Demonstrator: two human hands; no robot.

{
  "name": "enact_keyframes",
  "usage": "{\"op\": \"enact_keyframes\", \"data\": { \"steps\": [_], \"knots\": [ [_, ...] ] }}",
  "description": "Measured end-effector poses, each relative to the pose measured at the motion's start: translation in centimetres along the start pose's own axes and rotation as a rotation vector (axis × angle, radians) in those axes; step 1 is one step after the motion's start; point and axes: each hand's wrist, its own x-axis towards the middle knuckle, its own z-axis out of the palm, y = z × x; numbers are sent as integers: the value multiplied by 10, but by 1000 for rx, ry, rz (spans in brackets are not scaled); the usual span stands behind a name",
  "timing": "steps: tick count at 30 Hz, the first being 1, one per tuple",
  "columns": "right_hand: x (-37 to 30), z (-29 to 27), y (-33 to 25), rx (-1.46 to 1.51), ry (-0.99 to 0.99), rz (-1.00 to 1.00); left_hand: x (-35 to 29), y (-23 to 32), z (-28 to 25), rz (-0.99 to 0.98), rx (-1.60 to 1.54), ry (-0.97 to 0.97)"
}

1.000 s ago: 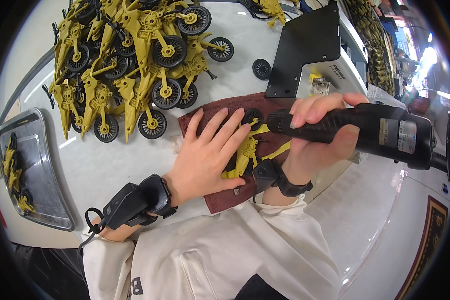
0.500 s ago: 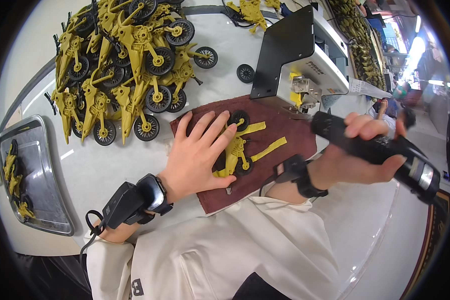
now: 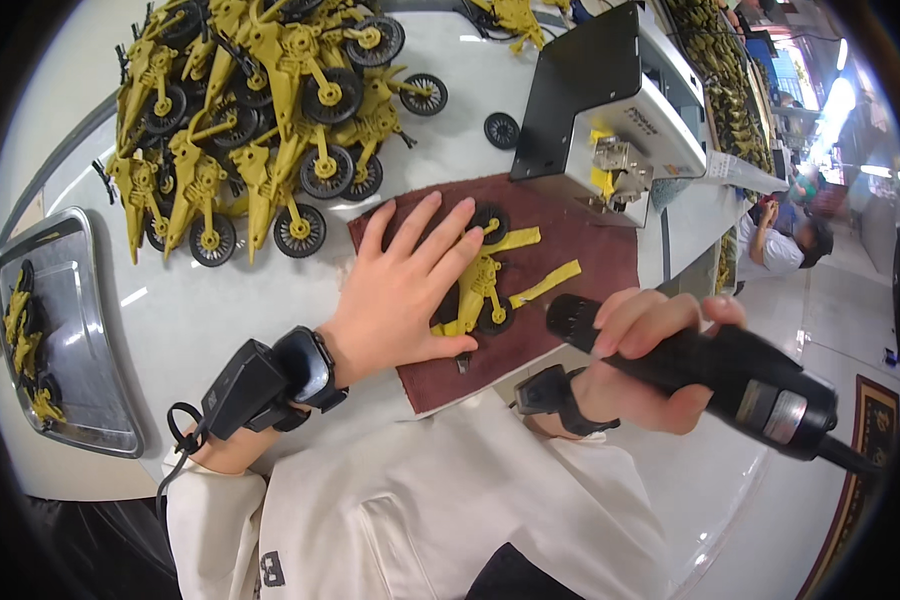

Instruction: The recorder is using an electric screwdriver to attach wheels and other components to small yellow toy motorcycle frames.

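We rest our spread left hand (image 3: 398, 280) on a yellow-and-black plastic motorcycle model (image 3: 481, 283); right of it, our right hand (image 3: 655, 345) grasps a black cylindrical tool (image 3: 750, 378).
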Motion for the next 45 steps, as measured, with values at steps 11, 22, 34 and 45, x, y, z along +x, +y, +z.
{"op": "enact_keyframes", "data": {
  "steps": [11,22,34,45],
  "knots": [
    [-28,-5,1,25,-17,37,0,-1,6,0,7,24],
    [-32,-4,7,48,6,45,0,0,5,-8,8,27],
    [-24,-10,14,183,-225,167,0,-1,4,-5,19,15],
    [87,-32,12,-415,416,-153,2,0,4,16,33,13]
  ]
}}
